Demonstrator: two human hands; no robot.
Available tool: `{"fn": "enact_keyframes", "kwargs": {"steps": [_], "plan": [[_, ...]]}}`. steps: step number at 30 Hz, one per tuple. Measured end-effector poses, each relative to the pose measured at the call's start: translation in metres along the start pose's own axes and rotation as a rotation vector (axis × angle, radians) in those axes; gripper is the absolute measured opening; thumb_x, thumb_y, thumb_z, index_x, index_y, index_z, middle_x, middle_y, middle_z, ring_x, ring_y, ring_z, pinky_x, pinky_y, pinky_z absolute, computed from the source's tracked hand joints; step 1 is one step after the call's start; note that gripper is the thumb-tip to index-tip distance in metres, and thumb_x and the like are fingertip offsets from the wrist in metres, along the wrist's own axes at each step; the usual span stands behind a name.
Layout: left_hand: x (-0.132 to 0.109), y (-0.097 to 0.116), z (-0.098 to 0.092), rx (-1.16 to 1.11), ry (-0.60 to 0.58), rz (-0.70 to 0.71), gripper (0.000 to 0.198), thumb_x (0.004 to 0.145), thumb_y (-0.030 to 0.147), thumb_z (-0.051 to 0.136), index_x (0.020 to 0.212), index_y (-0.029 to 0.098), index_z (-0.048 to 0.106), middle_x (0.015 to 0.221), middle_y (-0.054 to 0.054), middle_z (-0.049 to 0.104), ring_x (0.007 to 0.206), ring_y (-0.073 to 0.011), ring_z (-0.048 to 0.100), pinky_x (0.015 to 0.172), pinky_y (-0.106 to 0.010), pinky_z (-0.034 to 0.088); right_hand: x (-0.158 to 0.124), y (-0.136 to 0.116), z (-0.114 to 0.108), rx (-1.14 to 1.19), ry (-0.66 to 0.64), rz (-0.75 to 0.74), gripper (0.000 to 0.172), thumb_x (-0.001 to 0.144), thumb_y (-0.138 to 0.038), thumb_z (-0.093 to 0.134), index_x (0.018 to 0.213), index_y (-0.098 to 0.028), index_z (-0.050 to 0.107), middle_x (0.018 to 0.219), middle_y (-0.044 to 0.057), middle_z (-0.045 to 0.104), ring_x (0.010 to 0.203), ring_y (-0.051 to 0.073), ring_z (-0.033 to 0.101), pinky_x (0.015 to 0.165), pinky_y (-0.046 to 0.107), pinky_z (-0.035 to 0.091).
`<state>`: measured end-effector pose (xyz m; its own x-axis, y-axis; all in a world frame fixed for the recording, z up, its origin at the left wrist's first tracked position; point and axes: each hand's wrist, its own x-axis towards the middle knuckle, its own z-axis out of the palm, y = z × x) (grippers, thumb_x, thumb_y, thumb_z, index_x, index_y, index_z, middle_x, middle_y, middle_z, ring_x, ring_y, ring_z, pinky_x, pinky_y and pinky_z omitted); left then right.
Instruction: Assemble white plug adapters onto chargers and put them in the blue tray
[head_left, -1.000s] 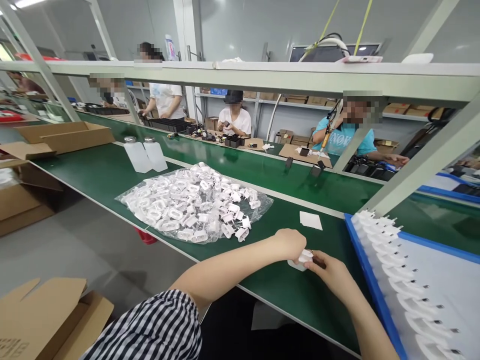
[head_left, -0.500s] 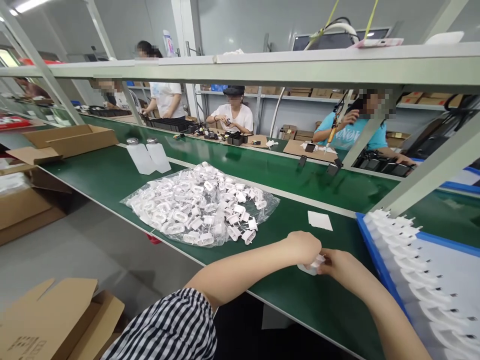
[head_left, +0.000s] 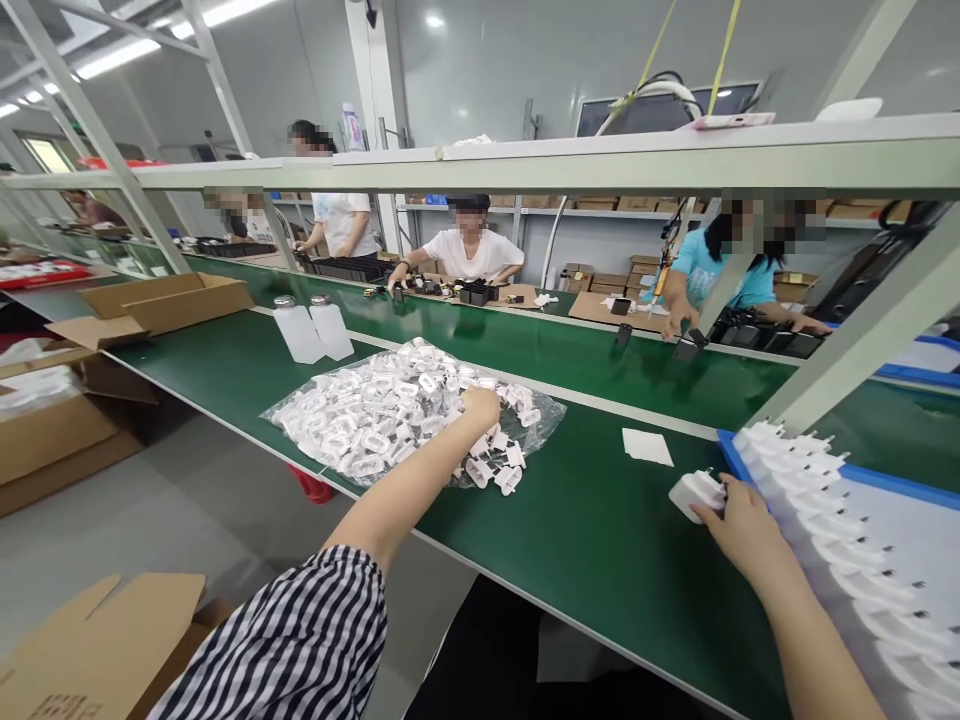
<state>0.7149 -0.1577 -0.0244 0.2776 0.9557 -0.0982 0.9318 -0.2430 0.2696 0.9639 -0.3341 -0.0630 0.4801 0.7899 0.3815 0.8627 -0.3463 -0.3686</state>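
My left hand (head_left: pixel 481 408) is at the right part of a heap of small white plastic parts (head_left: pixel 397 400), which lies on a clear plastic bag (head_left: pixel 551 418). Its fingers are hidden from view. Between the thumb and fingers of my right hand (head_left: pixel 739 515) is a white plug adapter (head_left: pixel 694 494) with metal pins, held above the green table. Just to the right stands a blue-edged tray (head_left: pixel 900 482) with rows of similar white adapters (head_left: pixel 840 540). A white paper piece (head_left: pixel 647 447) lies behind and left of my right hand.
Two white bottles (head_left: pixel 311 330) stand beyond the heap. An open cardboard box (head_left: pixel 180 300) is at the far left. A shelf beam (head_left: pixel 525 172) crosses above the green table (head_left: pixel 570 540), with a slanted post (head_left: pixel 862 320) at right. Several people work across the table.
My left hand has left the adapter and moved left to the heap. My right hand has moved right with the adapter, nearer the tray. The camera view has shifted slightly.
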Motion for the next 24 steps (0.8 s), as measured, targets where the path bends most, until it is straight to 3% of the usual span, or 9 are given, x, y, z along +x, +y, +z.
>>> {"fn": "enact_keyframes", "kwargs": {"steps": [3, 6, 9, 12, 14, 16, 20, 22, 24], "plan": [[0.003, -0.01, 0.0, 0.081, 0.047, -0.037, 0.024, 0.072, 0.026, 0.047, 0.089, 0.009, 0.051, 0.097, -0.007, 0.05, 0.096, -0.0229, 0.041, 0.077, -0.038, 0.035, -0.016, -0.036, -0.004, -0.085, 0.155, -0.025, 0.052, 0.067, -0.036, 0.037, 0.109, -0.007, 0.035, 0.115, 0.023, 0.033, 0.106, 0.036, 0.03, 0.075, 0.049, 0.033], [-0.006, -0.007, -0.009, 0.115, 0.121, -0.051, 0.022, 0.066, 0.018, 0.053, 0.084, 0.006, 0.054, 0.094, -0.014, 0.053, 0.098, -0.027, 0.04, 0.078, -0.036, 0.032, -0.028, -0.074, -0.008, -0.071, 0.239, -0.162, 0.05, 0.071, -0.037, 0.03, 0.112, -0.009, 0.031, 0.118, 0.022, 0.028, 0.109, 0.037, 0.023, 0.077, 0.052, 0.03], [-0.027, 0.009, -0.026, 0.126, 0.171, -0.034, 0.024, 0.064, 0.022, 0.053, 0.084, 0.009, 0.055, 0.09, -0.015, 0.055, 0.092, -0.0254, 0.045, 0.074, -0.033, 0.034, -0.021, -0.098, 0.0, 0.026, 0.141, -0.315, 0.046, 0.071, -0.035, 0.032, 0.111, -0.012, 0.032, 0.117, 0.019, 0.031, 0.108, 0.033, 0.028, 0.077, 0.047, 0.033], [-0.042, 0.035, -0.032, 0.046, -0.009, 0.215, 0.03, 0.064, 0.038, 0.049, 0.077, 0.013, 0.058, 0.076, -0.008, 0.058, 0.073, -0.0194, 0.053, 0.059, -0.025, 0.039, -0.003, -0.11, 0.021, 0.171, -0.08, -0.448, 0.049, 0.069, -0.035, 0.035, 0.113, -0.015, 0.028, 0.119, 0.015, 0.032, 0.099, 0.027, 0.042, 0.069, 0.037, 0.042], [-0.043, 0.051, -0.023, 0.003, -0.155, 0.388, 0.034, 0.062, 0.044, 0.046, 0.072, 0.014, 0.058, 0.067, -0.005, 0.058, 0.063, -0.0166, 0.053, 0.052, -0.022, 0.038, 0.008, -0.11, 0.035, 0.236, -0.194, -0.473, 0.046, 0.069, -0.033, 0.035, 0.112, -0.017, 0.029, 0.116, 0.013, 0.038, 0.087, 0.023, 0.051, 0.063, 0.032, 0.044], [-0.036, 0.064, -0.004, -0.007, -0.211, 0.475, 0.037, 0.061, 0.047, 0.046, 0.07, 0.014, 0.058, 0.065, -0.004, 0.057, 0.06, -0.0157, 0.052, 0.049, -0.021, 0.037, 0.016, -0.103, 0.045, 0.239, -0.255, -0.429, 0.039, 0.069, -0.03, 0.034, 0.106, -0.018, 0.034, 0.104, 0.01, 0.049, 0.076, 0.021, 0.055, 0.059, 0.03, 0.044], [-0.022, 0.077, 0.046, -0.08, -0.225, 0.56, 0.038, 0.063, 0.049, 0.041, 0.076, 0.016, 0.057, 0.068, -0.003, 0.057, 0.064, -0.016, 0.053, 0.051, -0.021, 0.038, 0.023, -0.074, 0.056, 0.166, -0.395, -0.307, 0.026, 0.066, -0.028, 0.037, 0.091, -0.021, 0.041, 0.082, 0.005, 0.058, 0.069, 0.019, 0.057, 0.054, 0.027, 0.044], [-0.022, 0.08, 0.065, -0.103, -0.171, 0.52, 0.038, 0.066, 0.047, 0.038, 0.081, 0.017, 0.056, 0.074, -0.004, 0.058, 0.069, -0.0182, 0.053, 0.055, -0.024, 0.039, 0.024, -0.063, 0.059, 0.15, -0.459, -0.308, 0.028, 0.063, -0.022, 0.037, 0.091, -0.02, 0.041, 0.085, 0.005, 0.057, 0.074, 0.019, 0.056, 0.058, 0.026, 0.044], [-0.026, 0.081, 0.074, -0.144, -0.095, 0.469, 0.038, 0.068, 0.045, 0.035, 0.089, 0.018, 0.053, 0.081, -0.004, 0.058, 0.074, -0.0197, 0.053, 0.059, -0.027, 0.04, 0.024, -0.059, 0.064, 0.163, -0.435, -0.313, 0.038, 0.061, -0.017, 0.036, 0.1, -0.018, 0.037, 0.096, 0.007, 0.053, 0.083, 0.018, 0.054, 0.065, 0.027, 0.043]]}}
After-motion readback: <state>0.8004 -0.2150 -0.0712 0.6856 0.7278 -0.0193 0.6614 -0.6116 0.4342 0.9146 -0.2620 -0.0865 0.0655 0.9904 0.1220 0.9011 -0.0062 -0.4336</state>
